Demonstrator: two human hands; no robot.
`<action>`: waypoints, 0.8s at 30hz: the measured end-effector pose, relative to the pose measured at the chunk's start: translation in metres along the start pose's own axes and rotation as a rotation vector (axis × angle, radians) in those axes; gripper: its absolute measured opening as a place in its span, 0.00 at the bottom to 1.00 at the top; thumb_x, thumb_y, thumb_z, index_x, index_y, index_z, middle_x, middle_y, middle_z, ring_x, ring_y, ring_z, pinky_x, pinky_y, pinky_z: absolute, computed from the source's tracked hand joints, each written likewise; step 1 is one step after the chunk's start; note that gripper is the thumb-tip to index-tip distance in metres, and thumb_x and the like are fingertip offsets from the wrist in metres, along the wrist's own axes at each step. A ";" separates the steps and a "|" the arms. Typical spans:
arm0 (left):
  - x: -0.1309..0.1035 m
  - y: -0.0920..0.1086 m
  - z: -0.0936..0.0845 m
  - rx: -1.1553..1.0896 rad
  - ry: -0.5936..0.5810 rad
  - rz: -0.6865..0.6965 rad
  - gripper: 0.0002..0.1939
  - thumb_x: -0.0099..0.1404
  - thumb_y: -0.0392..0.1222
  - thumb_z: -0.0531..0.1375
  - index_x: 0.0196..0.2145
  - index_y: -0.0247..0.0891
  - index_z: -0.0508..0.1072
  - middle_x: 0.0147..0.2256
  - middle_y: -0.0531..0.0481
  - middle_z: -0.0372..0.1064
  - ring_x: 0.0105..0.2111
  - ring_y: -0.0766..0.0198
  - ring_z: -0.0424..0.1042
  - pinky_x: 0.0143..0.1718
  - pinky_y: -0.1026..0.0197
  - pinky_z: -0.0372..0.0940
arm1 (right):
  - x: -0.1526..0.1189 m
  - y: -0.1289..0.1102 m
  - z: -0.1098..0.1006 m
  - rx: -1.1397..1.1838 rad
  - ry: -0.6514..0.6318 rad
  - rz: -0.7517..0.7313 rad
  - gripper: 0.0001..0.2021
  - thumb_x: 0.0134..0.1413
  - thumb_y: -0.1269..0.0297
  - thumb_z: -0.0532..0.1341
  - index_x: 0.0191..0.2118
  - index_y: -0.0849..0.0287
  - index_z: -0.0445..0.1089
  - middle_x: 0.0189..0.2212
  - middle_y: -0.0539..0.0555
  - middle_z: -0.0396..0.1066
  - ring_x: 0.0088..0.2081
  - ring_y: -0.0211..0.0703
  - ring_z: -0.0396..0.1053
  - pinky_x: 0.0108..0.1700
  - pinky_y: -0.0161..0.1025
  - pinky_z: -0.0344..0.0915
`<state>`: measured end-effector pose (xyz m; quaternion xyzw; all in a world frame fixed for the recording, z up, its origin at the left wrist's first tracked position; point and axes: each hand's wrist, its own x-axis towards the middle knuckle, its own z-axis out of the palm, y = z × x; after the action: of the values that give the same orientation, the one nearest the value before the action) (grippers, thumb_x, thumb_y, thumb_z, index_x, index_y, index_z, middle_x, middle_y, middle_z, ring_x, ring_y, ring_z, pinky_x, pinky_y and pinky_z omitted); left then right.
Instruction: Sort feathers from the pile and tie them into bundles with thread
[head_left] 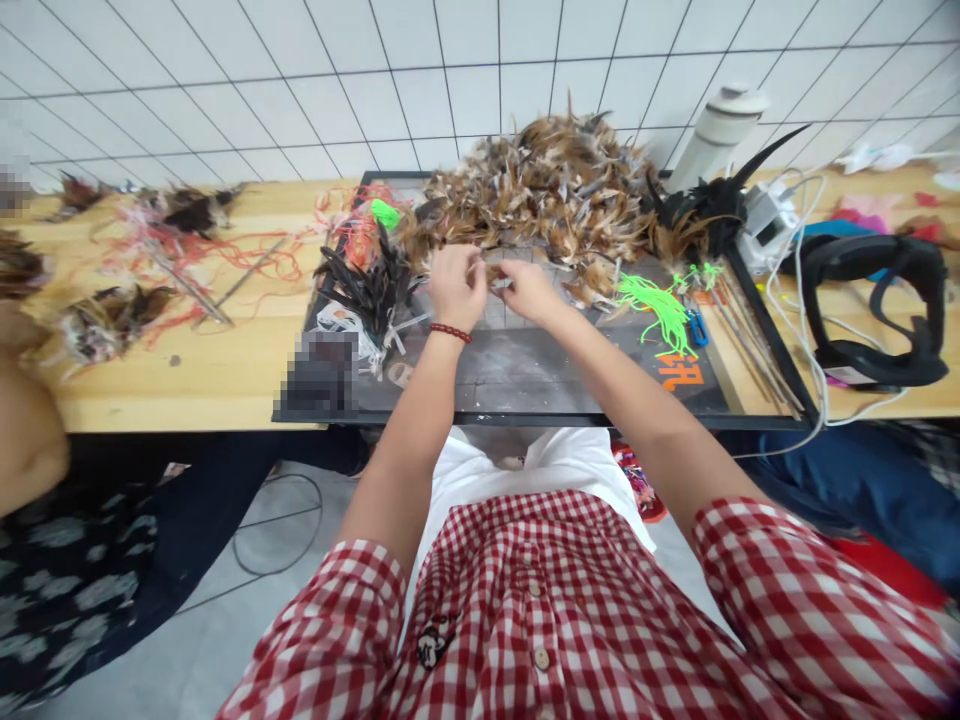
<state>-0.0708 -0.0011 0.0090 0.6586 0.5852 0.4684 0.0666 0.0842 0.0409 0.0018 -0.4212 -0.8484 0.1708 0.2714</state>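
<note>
My left hand [457,284], with a beaded red bracelet on the wrist, is closed with its fingertips drawn together. Close beside it, my right hand [527,290] pinches with thumb and forefinger. A small brown feather [493,276] shows between the two sets of fingertips; its lower part is hidden by them. Right behind my hands rises a large heap of brown and white feathers [547,190]. Both hands are over the dark board [517,375], near the heap's front edge. Black feathers [367,285] lie left of my left hand.
Bright green strings [660,312], a blue cutter-like tool [697,328] and thin rods [754,345] lie right. Behind them are a white bottle [716,135], a white power adapter [769,225] and a black headset strap [874,310]. Red strings [255,265] spread left, near another person's arm [26,420].
</note>
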 end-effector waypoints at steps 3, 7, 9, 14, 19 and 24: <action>-0.007 0.004 0.010 0.162 -0.349 0.130 0.09 0.66 0.43 0.59 0.41 0.40 0.78 0.50 0.41 0.76 0.64 0.46 0.61 0.70 0.38 0.46 | -0.025 0.016 -0.035 -0.218 -0.027 0.121 0.15 0.55 0.69 0.61 0.48 0.62 0.78 0.45 0.62 0.78 0.50 0.57 0.74 0.55 0.51 0.68; -0.007 -0.001 0.015 0.243 -0.250 -0.035 0.09 0.64 0.38 0.59 0.40 0.38 0.79 0.53 0.42 0.75 0.70 0.44 0.48 0.70 0.30 0.23 | -0.053 0.039 -0.076 -0.378 -0.021 0.350 0.12 0.52 0.67 0.66 0.43 0.63 0.78 0.46 0.66 0.77 0.50 0.61 0.74 0.53 0.53 0.69; -0.008 -0.002 0.011 0.204 -0.152 -0.106 0.09 0.63 0.39 0.61 0.40 0.41 0.78 0.55 0.44 0.74 0.72 0.45 0.43 0.70 0.31 0.22 | -0.061 0.049 -0.085 -0.392 -0.047 0.449 0.11 0.49 0.67 0.68 0.39 0.64 0.78 0.44 0.66 0.77 0.49 0.61 0.74 0.51 0.52 0.69; -0.005 0.020 0.000 0.162 -0.055 -0.061 0.10 0.61 0.39 0.62 0.41 0.44 0.79 0.62 0.48 0.69 0.74 0.46 0.42 0.73 0.36 0.27 | -0.056 0.068 -0.076 -0.044 0.211 0.385 0.05 0.52 0.65 0.66 0.29 0.59 0.73 0.27 0.54 0.73 0.37 0.46 0.71 0.43 0.43 0.67; 0.011 0.044 0.015 -0.088 -0.161 -0.100 0.09 0.64 0.36 0.60 0.39 0.39 0.80 0.47 0.44 0.79 0.55 0.54 0.72 0.63 0.50 0.61 | -0.043 0.059 -0.055 0.721 0.473 0.324 0.16 0.54 0.51 0.66 0.28 0.56 0.64 0.22 0.45 0.61 0.23 0.32 0.59 0.28 0.33 0.55; 0.004 0.058 0.046 -0.428 -0.230 -0.336 0.06 0.64 0.34 0.61 0.33 0.34 0.78 0.35 0.46 0.78 0.38 0.64 0.75 0.46 0.62 0.69 | -0.049 0.037 -0.051 1.018 0.376 0.353 0.22 0.45 0.47 0.72 0.25 0.56 0.62 0.18 0.43 0.62 0.18 0.28 0.53 0.22 0.30 0.47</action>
<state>0.0018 0.0056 0.0221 0.5722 0.5625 0.4860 0.3464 0.1622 0.0256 0.0073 -0.3959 -0.5129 0.5229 0.5538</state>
